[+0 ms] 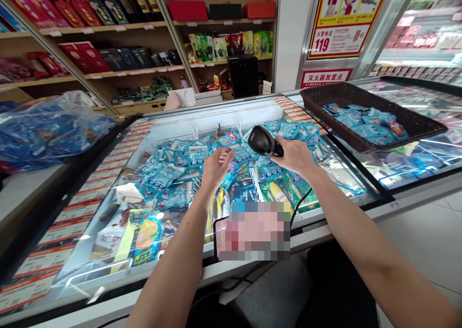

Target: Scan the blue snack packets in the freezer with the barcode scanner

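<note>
Gripping a black barcode scanner (263,141), the right hand (294,155) has its fingers closed round the handle. The left hand (217,160) has curled fingers over the blue packets (164,176); I can't tell whether they pinch one. Those packets, showing barcodes, lie strewn over a glass-topped freezer (395,205). Beyond it, a poster (348,29) reads "火警电话 119", above a red sign (325,78) saying "灭火器放置点". More packets fill a brown woven basket (390,109) at right; behind stand wooden shelves (155,26) with bottles (140,3) and gift boxes (187,10).
</note>
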`<state>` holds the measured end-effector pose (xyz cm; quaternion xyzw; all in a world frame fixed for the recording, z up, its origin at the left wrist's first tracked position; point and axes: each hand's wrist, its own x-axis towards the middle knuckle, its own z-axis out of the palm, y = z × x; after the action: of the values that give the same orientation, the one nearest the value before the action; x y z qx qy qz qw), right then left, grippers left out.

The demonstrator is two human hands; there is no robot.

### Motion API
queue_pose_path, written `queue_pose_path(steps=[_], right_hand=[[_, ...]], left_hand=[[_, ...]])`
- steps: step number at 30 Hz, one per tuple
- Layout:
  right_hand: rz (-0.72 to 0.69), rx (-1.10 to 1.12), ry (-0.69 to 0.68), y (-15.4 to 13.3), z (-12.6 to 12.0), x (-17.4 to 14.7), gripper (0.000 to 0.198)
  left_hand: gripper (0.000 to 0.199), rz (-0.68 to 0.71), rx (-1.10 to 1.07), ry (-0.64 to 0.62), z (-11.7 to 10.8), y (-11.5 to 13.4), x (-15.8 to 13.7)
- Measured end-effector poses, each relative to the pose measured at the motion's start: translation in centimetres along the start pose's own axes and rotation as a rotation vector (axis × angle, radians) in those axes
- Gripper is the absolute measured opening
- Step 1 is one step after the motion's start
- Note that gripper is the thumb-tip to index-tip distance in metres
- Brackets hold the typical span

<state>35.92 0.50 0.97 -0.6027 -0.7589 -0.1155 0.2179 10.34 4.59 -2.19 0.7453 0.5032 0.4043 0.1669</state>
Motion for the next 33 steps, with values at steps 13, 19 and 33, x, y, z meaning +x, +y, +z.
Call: queue_pose_path(steps=[13,19,33], right_hand=[[-0.102,0.008,-0.080,-0.3,0.0,-0.2,0.033],[-0.156,0.020,-0.084,-0.4,-0.1,-0.2,0.033],[-0.189,0.031,-0.077,-0.4,0.1,-0.3,0.032]], left_hand=[[0.052,-0.003,-0.176,0.260,0.4,-2.7,0.8],[0.044,0.087,0.033,0.313,-0.5,-1.5,0.2],[0.039,0.223,0.121,0.253,-0.4,-0.9,0.3]])
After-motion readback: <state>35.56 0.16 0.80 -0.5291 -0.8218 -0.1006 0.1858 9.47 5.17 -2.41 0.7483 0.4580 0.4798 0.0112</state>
